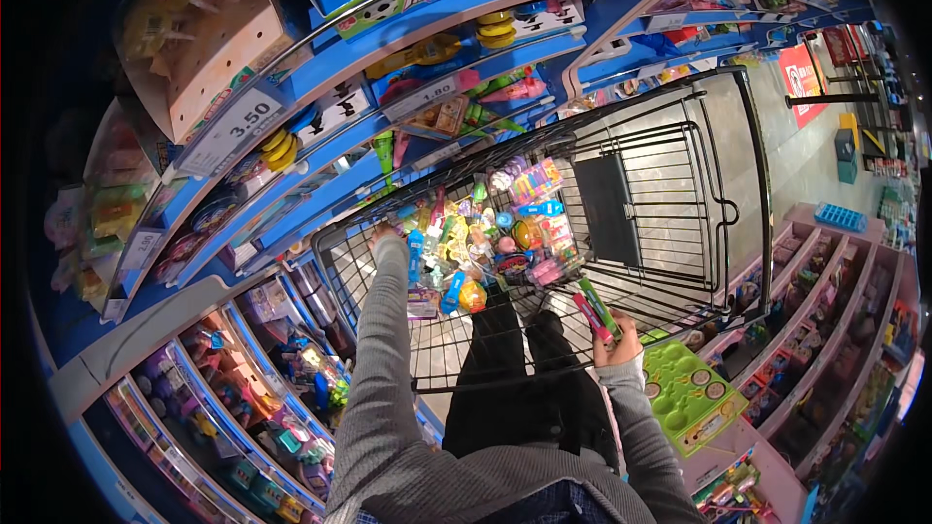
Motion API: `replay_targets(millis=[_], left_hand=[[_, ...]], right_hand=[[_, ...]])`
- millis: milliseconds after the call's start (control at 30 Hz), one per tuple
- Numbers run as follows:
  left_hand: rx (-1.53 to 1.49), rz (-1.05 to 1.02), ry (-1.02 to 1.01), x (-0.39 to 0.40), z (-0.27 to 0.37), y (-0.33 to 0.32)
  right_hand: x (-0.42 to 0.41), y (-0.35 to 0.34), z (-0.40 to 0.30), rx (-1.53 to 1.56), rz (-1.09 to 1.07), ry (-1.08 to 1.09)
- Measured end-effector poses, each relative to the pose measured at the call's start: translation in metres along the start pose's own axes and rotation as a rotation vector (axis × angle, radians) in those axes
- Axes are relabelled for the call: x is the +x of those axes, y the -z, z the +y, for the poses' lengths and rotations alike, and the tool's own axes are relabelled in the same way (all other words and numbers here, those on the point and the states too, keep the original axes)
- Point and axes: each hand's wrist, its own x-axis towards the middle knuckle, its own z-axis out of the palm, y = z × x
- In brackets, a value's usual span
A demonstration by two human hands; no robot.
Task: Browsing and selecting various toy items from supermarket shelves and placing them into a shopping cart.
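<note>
In front of me stands a black wire shopping cart (753, 160), with a heap of small bright toys (459, 236) inside it. Among them are a blue-handled item (453, 292) and a round orange toy (472, 296). My right hand (619, 340) holds two slim packs over the cart's right side, a pink one (591, 316) and a green one (598, 299). At the cart's left corner, beside the toys, my left hand (382, 234) is small and partly hidden by its sleeve. Its fingers do not show clearly.
Blue store shelves (437, 22) with toys and price tags (233, 132) run along the left and top. On the right are pink tiered bins (815, 306) and a green moulded toy tray (681, 393). A red sign (803, 84) stands beyond the cart.
</note>
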Motion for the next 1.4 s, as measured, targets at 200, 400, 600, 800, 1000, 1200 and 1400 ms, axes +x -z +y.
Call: replay_targets(millis=[200, 400, 600, 800, 1000, 1200, 1400], left_hand=[[0.007, -0.051, 0.011, -0.033, 0.024, 0.01], [-0.237, 0.256, -0.269, -0.079, 0.02, 0.004], [-0.757, 0.435, -0.342, -0.093, 0.021, 0.015], [-1.435, 0.128, -0.634, -0.131, 0.021, 0.036], [-1.583, -0.386, -0.763, -0.287, 0.06, 0.075], [-1.457, -0.485, -0.936, -0.42, 0.108, 0.061], [-1.519, -0.397, -0.962, -0.471, 0.136, 0.019]], right_hand=[[-0.003, 0.002, 0.001, -0.021, -0.03, -0.066], [-0.004, -0.002, 0.008, 0.044, 0.037, 0.01], [-0.007, 0.002, 0.014, 0.024, 0.025, 0.073], [-0.002, -0.005, 0.024, 0.43, 0.025, -0.026], [0.006, 0.052, 0.015, 1.291, -0.05, -0.175], [-0.017, 0.136, 0.018, 1.132, -0.033, 0.044], [-0.048, 0.167, 0.049, 1.287, 0.053, -0.054]])
